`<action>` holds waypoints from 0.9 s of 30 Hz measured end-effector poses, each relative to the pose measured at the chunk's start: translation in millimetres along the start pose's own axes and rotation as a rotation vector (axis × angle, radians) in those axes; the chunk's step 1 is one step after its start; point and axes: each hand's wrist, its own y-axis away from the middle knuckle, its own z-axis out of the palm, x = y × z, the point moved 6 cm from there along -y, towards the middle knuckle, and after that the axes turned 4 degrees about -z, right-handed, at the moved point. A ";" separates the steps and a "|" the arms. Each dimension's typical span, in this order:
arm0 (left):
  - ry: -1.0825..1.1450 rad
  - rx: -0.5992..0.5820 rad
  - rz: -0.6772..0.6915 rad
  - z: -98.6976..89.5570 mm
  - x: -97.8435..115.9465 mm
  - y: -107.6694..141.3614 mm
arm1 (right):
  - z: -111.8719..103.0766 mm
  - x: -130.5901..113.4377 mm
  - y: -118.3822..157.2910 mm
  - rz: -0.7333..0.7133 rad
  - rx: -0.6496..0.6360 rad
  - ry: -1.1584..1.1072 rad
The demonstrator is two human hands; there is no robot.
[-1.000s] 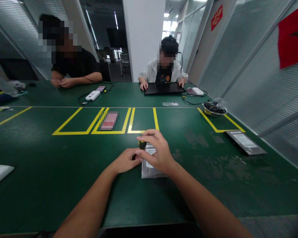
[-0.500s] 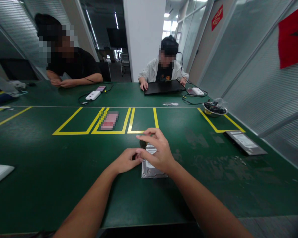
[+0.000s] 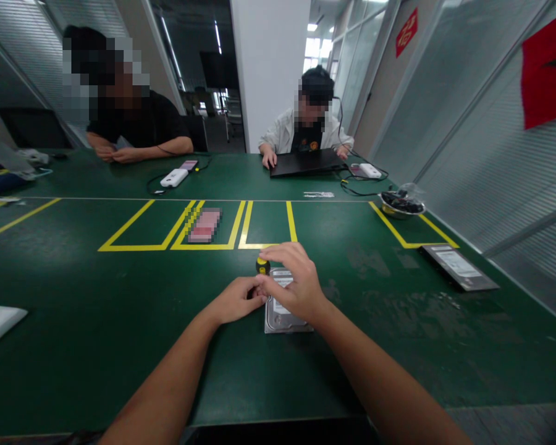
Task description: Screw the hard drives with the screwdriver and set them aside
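Note:
A silver hard drive (image 3: 290, 320) with a white label lies flat on the green table in front of me. The yellow and black handle of what looks like a screwdriver (image 3: 262, 266) stands at the drive's far left edge; its lower part is hidden. Around this handle curl the thumb and fingers of my right hand (image 3: 296, 278), which covers part of the drive. My left hand (image 3: 238, 301) rests at the drive's left side, its fingers closed just below the handle. What those fingers pinch is hidden.
Yellow tape (image 3: 134, 248) marks boxes on the table, one with a pink pixelated item (image 3: 204, 225). To the right are another drive-like metal unit (image 3: 461, 267) and a metal bowl of dark parts (image 3: 402, 204). Across the table sit two people, one holding a black panel (image 3: 306, 163).
The fingers of my right hand have shifted and curled lower, and the screwdriver handle's yellow markings now show. My left hand stays in place.

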 end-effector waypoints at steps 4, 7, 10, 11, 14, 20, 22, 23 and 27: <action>-0.016 0.018 0.003 -1.6 1.9 0.1 | -2.0 5.0 0.2 0.020 0.053 0.078; -0.009 0.015 -0.011 -0.8 1.1 -0.2 | -2.7 4.2 0.6 0.033 0.044 0.079; -0.002 0.006 -0.018 0.4 0.3 -0.6 | -1.5 -0.3 1.3 0.030 0.000 0.054; 0.000 0.002 -0.020 0.7 0.2 -0.7 | -1.2 -1.7 1.6 0.028 -0.007 0.052; -0.001 -0.006 -0.017 0.6 1.8 -0.7 | -0.1 -4.1 2.4 0.015 -0.020 0.055; -0.011 0.007 -0.006 -1.2 5.3 0.0 | -2.4 1.2 3.3 0.018 0.039 0.116; -0.018 0.021 -0.004 -1.5 4.1 0.0 | -4.3 3.0 2.9 0.035 0.073 0.134; -0.021 0.024 -0.006 -1.3 2.9 -0.2 | -4.9 3.5 2.6 0.044 0.083 0.133; -0.014 0.006 -0.017 0.7 -1.1 -0.8 | -5.3 2.0 0.3 0.054 0.076 0.044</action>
